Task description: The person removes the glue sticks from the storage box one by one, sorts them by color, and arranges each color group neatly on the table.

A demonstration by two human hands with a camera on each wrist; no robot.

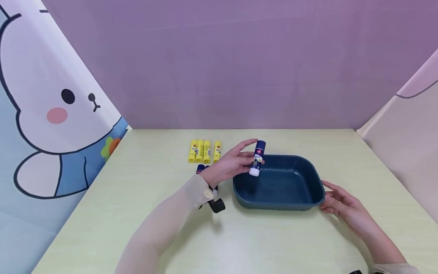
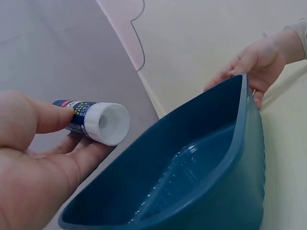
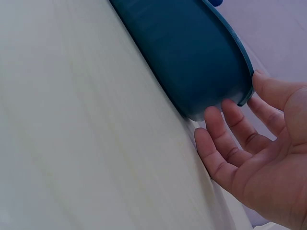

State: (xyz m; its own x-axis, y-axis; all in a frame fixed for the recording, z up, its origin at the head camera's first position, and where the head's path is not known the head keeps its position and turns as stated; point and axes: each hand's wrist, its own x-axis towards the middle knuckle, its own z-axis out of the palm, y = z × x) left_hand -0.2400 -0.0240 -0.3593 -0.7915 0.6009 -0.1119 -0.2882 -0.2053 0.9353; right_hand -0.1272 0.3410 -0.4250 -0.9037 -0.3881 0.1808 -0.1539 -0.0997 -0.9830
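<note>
My left hand holds a glue stick between thumb and fingers, above the left part of a dark teal plastic bin. The stick has a navy cap and label and a white base; in the left wrist view that base points toward the bin. At the bin's right front corner is my right hand. Its loosely bent fingers touch the outer wall in the right wrist view, with the thumb at the rim. The bin's visible inside holds nothing.
Several yellow glue sticks stand in a row left of the bin. Nearer, more navy ones are partly hidden by my left wrist. A black strap piece hangs from that wrist. A purple panel borders the pale table behind.
</note>
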